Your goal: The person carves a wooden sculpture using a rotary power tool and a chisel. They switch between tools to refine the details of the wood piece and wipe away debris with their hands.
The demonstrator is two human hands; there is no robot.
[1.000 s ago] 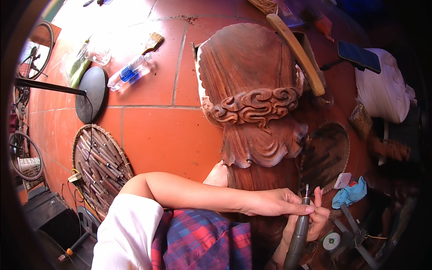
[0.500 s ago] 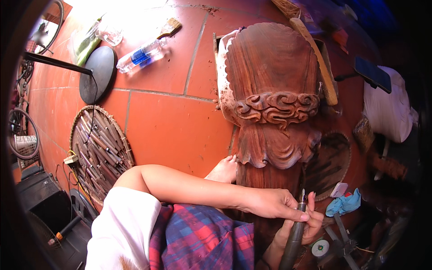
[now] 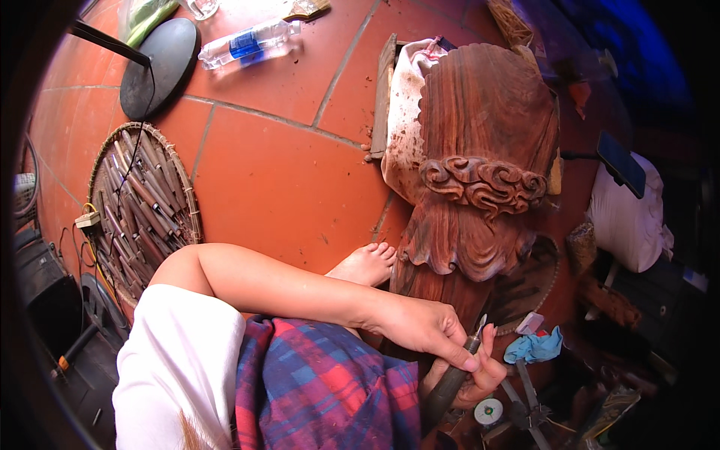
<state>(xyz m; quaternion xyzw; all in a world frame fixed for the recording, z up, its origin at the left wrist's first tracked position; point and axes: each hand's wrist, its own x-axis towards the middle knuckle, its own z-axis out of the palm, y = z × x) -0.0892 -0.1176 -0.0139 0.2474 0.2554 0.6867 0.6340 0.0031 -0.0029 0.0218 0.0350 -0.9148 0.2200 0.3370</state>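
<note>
A dark, slim rotary handpiece [image 3: 448, 390] with a small metal bit at its tip lies slanted between my hands. My left hand [image 3: 429, 327], its arm reaching across from the left, grips it near the collet with thumb and fingers. Below and behind it, my right hand [image 3: 484, 377] is wrapped round the handle, partly hidden by the tool; one finger points up beside the bit. Just beyond my hands stands a large reddish-brown wood carving [image 3: 487, 112] with a scalloped edge, a band of swirls and draped folds. The bit is apart from the carving.
A round basket of wooden-handled tools [image 3: 142, 195] lies at left, near a black round stand base [image 3: 159, 67]. A plastic bottle [image 3: 251, 45] rests on red floor tiles. At right are a phone [image 3: 621, 163], a white sack [image 3: 630, 214], a blue cloth [image 3: 534, 345] and a spool [image 3: 488, 412].
The view has shifted, so the carving appears farther right and my hands farther left. The handpiece now leans more; both hands keep their hold on it.
</note>
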